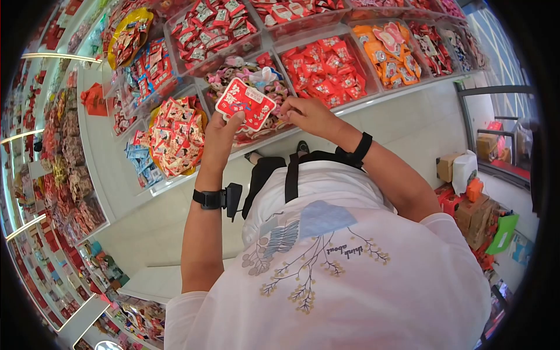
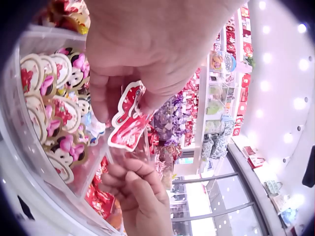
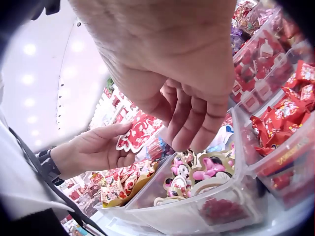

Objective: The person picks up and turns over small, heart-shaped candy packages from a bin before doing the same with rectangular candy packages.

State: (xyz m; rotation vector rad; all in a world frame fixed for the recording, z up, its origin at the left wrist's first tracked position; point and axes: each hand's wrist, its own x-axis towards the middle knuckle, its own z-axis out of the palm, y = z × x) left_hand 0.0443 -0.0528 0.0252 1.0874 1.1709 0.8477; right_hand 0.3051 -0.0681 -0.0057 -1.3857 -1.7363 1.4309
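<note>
My left hand [image 1: 219,143] pinches a flat red packet [image 1: 248,106] with a white cut-out edge and printed lettering, thumb on its face. The packet is over a clear bin of flat shapes printed with a pink-bowed mouse [image 3: 211,169]. Just to the right, my right hand [image 1: 315,119] hangs with loosely curled fingers over the bin's front edge. Between its fingers [image 3: 189,120] nothing shows in the right wrist view. In the left wrist view, the right hand [image 2: 140,191] is below the packet [image 2: 129,120], apart from it.
Clear bins of red packets [image 1: 326,70] and orange packets [image 1: 388,55] line the counter. A yellow-rimmed tray of small wrapped packets [image 1: 177,137] stands to the left. Stocked shelves [image 1: 64,157] run along the left side; cardboard boxes [image 1: 472,219] are stacked at right.
</note>
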